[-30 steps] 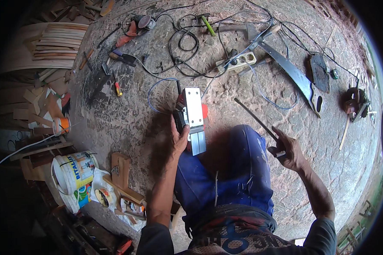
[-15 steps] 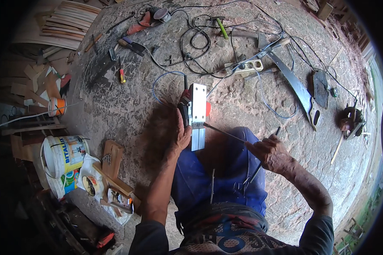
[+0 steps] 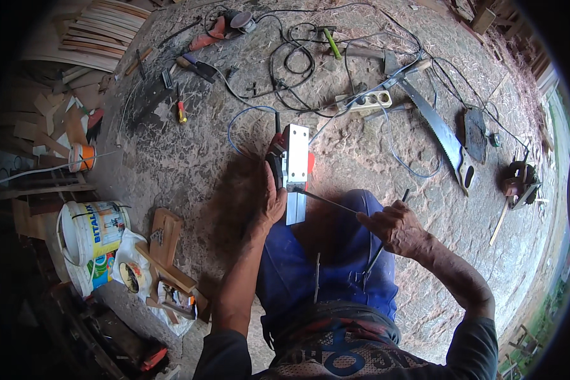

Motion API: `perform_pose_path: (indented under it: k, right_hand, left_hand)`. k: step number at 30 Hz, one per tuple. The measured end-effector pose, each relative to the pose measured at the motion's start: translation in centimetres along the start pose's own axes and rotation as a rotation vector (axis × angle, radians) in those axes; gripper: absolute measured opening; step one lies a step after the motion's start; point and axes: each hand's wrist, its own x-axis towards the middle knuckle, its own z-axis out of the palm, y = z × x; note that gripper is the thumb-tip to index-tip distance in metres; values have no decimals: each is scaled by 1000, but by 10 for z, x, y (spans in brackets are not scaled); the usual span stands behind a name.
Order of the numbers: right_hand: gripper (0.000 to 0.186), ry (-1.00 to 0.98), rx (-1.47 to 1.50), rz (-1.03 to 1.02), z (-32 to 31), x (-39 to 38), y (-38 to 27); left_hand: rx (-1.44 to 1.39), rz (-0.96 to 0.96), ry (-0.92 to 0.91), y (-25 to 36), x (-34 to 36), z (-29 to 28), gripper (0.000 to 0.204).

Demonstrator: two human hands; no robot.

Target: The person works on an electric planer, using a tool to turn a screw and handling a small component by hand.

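An upside-down electric hand planer (image 3: 297,152) rests over my lap, its pale flat sole with several holes facing up. My left hand (image 3: 274,201) is closed on the planer's left side, thumb along the dark body. My right hand (image 3: 396,229), above my right thigh, is wrapped round the handle of a thin metal T-handle wrench (image 3: 332,206). That wrench's shaft runs left, and its tip meets the dark slot between the planer's two sole plates. The exact contact at the tip is too small to make out. The crossbar sticks out on both sides of my fist.
A handsaw (image 3: 434,120), a power strip (image 3: 377,99), a green-handled hammer (image 3: 331,43) and tangled cables lie ahead. An angle grinder (image 3: 215,35) and a screwdriver (image 3: 181,113) are at far left. White buckets (image 3: 76,234) and wood blocks (image 3: 164,237) stand left; another power tool (image 3: 518,179) sits right.
My right hand has shifted slightly left, and the wrench tip has moved left into the planer's slot. The crossbar has tilted a little. My left hand and the planer are almost still.
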Motion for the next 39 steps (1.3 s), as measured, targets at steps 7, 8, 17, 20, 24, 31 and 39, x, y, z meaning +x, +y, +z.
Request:
perform_pose_path:
  k: [7,8,17,20,24,31,39]
  right_hand:
    - [53,16,-23,-17,-6,3,-2]
    - [52,21,-29,-23,-6,3,-1]
    - [50,32,-17,0,-9,7,3]
    - [49,27,-21,-4,-11,8,3]
    - [49,-51,162,124,-10,13,9]
    - [35,-44,550,403,-9,17,14]
    - [37,39,852,447,0,14,14]
  left_hand:
    - [50,4,6,0,-1,1,81]
    - [40,-10,-8,0,-2,1,81]
    - [-63,-79,13,-9,-3,12,74]
    - [-7,-66,20,-9,-1,11,74]
    - [-152,-71,22,-12,-1,14,74]
    - [-134,-69,46,-11,-3,18,74]
    - [-82,-56,21,-12,-2,15,76]
